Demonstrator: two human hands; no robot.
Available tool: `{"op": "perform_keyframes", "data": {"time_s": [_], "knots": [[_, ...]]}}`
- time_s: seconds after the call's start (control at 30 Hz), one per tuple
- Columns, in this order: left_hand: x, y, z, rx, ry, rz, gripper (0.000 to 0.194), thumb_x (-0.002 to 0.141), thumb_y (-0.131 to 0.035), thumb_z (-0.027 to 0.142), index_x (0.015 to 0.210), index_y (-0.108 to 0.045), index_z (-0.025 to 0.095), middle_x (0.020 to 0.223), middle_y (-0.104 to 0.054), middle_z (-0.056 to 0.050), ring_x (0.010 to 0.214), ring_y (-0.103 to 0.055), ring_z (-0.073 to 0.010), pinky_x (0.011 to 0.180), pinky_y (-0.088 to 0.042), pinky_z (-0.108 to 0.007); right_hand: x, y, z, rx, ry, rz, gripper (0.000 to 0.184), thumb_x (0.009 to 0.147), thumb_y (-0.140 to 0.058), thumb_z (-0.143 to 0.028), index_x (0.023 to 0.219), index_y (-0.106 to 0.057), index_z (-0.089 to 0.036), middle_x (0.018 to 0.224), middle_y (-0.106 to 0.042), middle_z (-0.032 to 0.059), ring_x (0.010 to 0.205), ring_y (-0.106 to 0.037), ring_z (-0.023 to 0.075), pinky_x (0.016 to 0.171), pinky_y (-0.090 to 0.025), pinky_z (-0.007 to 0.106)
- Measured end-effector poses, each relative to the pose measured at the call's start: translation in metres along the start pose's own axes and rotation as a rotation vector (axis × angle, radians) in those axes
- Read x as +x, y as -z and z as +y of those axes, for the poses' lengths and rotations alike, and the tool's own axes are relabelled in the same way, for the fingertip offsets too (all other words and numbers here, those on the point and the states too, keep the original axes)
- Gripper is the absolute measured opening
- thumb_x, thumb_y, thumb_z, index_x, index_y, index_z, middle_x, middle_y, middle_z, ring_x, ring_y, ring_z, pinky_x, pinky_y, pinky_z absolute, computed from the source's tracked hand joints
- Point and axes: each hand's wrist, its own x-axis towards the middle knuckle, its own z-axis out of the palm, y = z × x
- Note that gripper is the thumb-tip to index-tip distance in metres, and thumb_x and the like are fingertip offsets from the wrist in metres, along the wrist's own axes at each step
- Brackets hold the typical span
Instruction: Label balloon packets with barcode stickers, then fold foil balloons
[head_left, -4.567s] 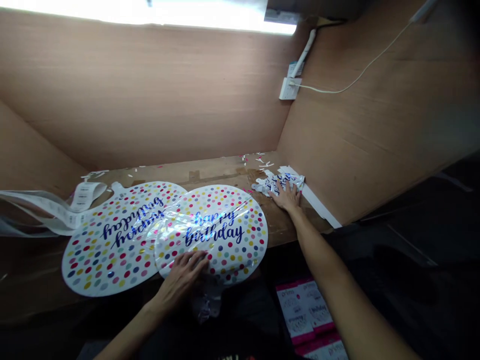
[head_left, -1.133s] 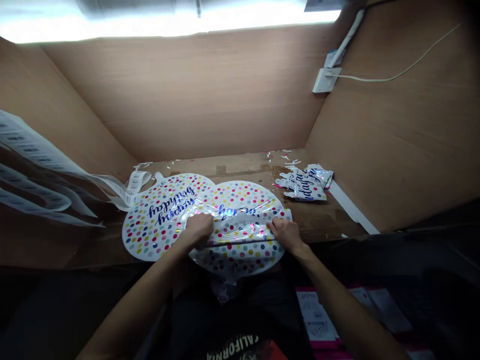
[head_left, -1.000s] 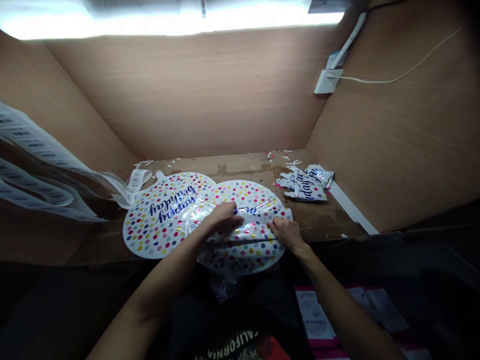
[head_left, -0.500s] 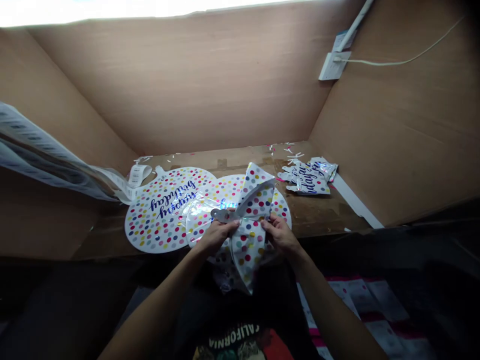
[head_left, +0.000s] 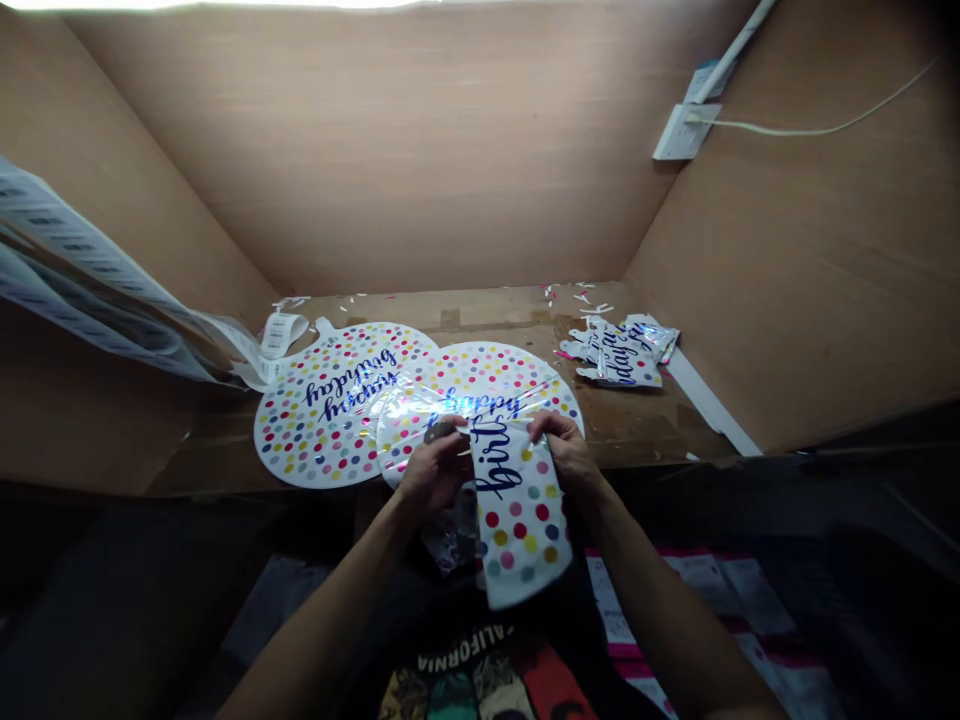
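Note:
Between my hands is a partly folded foil balloon (head_left: pixel 523 510), white with coloured dots and blue "birt" lettering, hanging down over the table's front edge. My right hand (head_left: pixel 568 450) pinches its upper right corner. At the upper left edge, my left hand (head_left: pixel 435 465) has its fingers closed around the balloon's tail side. Flat round dotted balloons lie behind: one on the left (head_left: pixel 337 420) reads "happy birthday", and another (head_left: pixel 502 370) sits partly beneath the held one. Folded dotted balloons (head_left: pixel 626 352) form a small pile to the right.
Strips of barcode labels (head_left: pixel 112 260) hang along the left wall and curl onto the table. A white power socket (head_left: pixel 682 132) with a cable is on the right wall. Paper scraps (head_left: pixel 589 300) lie at the back. Packets with pink edges (head_left: pixel 705 580) sit low on the right.
The held balloon has been folded over, from a pointed bunch standing above my hands to a narrower flat panel hanging below them. Its lettering now shows.

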Motion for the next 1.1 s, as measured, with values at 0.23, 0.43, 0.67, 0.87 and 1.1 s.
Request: {"op": "perform_keyframes", "data": {"time_s": [0.23, 0.43, 0.67, 0.87, 1.1], "knots": [[0.0, 0.01, -0.017, 0.452, 0.098, -0.136, 0.041, 0.073, -0.087, 0.043, 0.095, -0.072, 0.013, 0.084, -0.073, -0.007, 0.077, -0.068, -0.0201, 0.074, -0.052, -0.03, 0.004, 0.001, 0.01, 0.02, -0.086, 0.045, 0.027, 0.088, -0.065, -0.044, 0.108, -0.069, -0.026, 0.081, -0.066, 0.0001, 0.07, -0.06, 0.0174, 0.064, -0.051, 0.027], [-0.001, 0.018, -0.019, 0.498, -0.032, -0.057, 0.035, 0.082, -0.077, 0.042, 0.104, -0.069, 0.015, 0.083, -0.07, -0.003, 0.065, -0.057, -0.0137, 0.062, -0.044, -0.025, -0.026, 0.002, 0.014, 0.128, -0.348, -0.198, 0.046, 0.078, -0.085, -0.044, 0.114, -0.068, -0.023, 0.085, -0.072, 0.0022, 0.07, -0.066, 0.0181, 0.07, -0.054, 0.031], [0.003, 0.016, 0.013, 0.753, 0.051, -0.282, 0.038, 0.089, -0.061, 0.053, 0.098, -0.071, 0.017, 0.082, -0.064, -0.003, 0.068, -0.054, -0.0159, 0.062, -0.039, -0.026, -0.032, 0.001, -0.005, -0.073, -0.13, -0.272, 0.013, 0.075, -0.082, -0.029, 0.074, -0.075, -0.018, 0.076, -0.066, 0.0012, 0.067, -0.056, 0.014, 0.061, -0.042, 0.025], [0.015, -0.014, 0.013, 1.331, -0.197, -0.33, 0.041, 0.098, -0.052, 0.043, 0.067, -0.055, 0.017, 0.059, -0.042, 0.004, 0.058, -0.036, -0.0113, 0.057, -0.026, -0.027, -0.028, -0.008, -0.01, -0.22, -0.21, -0.333, 0.025, 0.093, -0.065, -0.044, 0.097, -0.072, -0.02, 0.077, -0.062, -0.0004, 0.065, -0.051, 0.0123, 0.058, -0.04, 0.023], [0.016, 0.016, 0.016, 1.388, -0.324, -0.186, 0.043, 0.101, -0.05, 0.046, 0.069, -0.061, 0.02, 0.06, -0.059, 0.001, 0.053, -0.046, -0.0134, 0.055, -0.029, -0.026, 0.021, 0.044, -0.046, -0.501, -0.058, -0.11, 0.036, 0.09, -0.067, -0.055, 0.08, -0.067, -0.02, 0.072, -0.063, 0.0014, 0.066, -0.048, 0.0158, 0.059, -0.037, 0.028]]}}
